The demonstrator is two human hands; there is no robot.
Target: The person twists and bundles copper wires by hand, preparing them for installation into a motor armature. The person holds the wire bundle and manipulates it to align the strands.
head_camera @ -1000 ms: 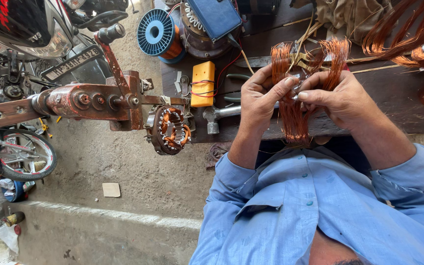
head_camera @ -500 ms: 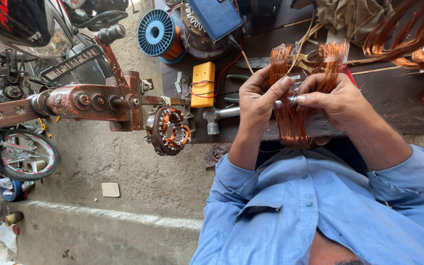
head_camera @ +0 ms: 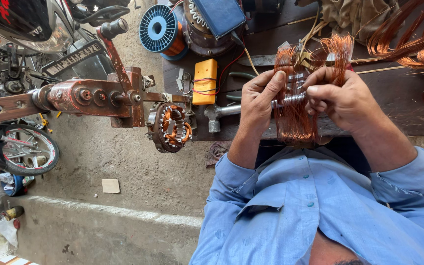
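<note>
Between both hands' grip (head_camera: pixel 298 95), copper wire coil (head_camera: pixel 293 120) hangs.

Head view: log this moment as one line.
left hand: grips copper wire coil | right hand: grips same coil | hammer: lies on workbench | wound stator: on winding rig

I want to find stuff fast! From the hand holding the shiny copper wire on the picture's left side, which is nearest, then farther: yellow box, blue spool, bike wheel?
From that left hand:
1. Yellow box, just beside it on the bench.
2. Blue spool, farther up, at the bench's far end.
3. Bike wheel, far off on the ground.
</note>
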